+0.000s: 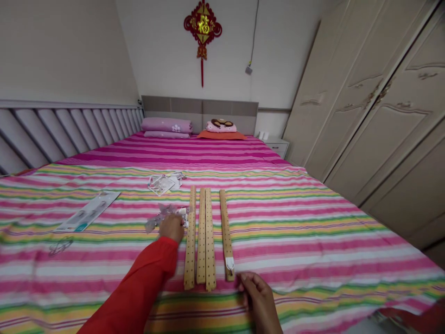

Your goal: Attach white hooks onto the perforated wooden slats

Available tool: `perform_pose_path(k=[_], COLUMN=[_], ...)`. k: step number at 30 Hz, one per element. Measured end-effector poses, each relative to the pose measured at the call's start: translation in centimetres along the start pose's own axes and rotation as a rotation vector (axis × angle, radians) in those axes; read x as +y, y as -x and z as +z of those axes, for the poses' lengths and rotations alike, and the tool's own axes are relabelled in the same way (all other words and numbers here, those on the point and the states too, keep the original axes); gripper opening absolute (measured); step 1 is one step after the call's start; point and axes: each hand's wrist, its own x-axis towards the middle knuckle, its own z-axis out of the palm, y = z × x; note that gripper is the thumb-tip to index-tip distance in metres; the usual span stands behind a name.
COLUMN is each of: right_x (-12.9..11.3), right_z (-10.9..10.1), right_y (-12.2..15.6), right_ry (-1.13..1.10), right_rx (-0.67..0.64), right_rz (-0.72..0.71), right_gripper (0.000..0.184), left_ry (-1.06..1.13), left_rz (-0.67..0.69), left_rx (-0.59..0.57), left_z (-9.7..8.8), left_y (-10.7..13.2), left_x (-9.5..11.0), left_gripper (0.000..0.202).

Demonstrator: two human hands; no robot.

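My left hand [172, 227], in a red sleeve, is closed at the edge of a pile of clear plastic packets [155, 220]. What its fingers grip is hidden. Several long wooden strips with rows of small holes lie lengthwise on the bed; three of them, such as this wooden strip [201, 236], are close together beside that hand. A separate wooden strip [225, 222] lies to their right, with a white hook [230, 264] on its near end. Just right of that end is my right hand [257, 292], its fingers loosely bent and apart, with nothing visible in them.
A second heap of packets [167, 182] lies farther up the striped bedspread [313, 260]. To the left are a blister card [90, 211] and a thin wire-like bundle [61, 245]. Folded bedding [167, 125] rests by the headboard [229, 109]. A wardrobe [375, 116] stands on the right.
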Motion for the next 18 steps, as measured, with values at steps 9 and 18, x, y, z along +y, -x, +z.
perform_pose_path(k=[9,18], right_x=[-1.7,-4.5], right_z=[0.5,3.8], right_y=[0.2,1.1], right_ry=[0.048,0.088], right_rx=[-0.059,-0.260], right_rz=[-0.093,-0.230], right_gripper=[0.047,0.037], left_ry=[0.920,1.843], left_rz=[-0.119,-0.310], left_rx=[0.070,-0.432], left_z=[-1.2,-2.2], left_y=[2.0,10.0], left_x=[-0.3,5.8], left_gripper=[0.019,0.042])
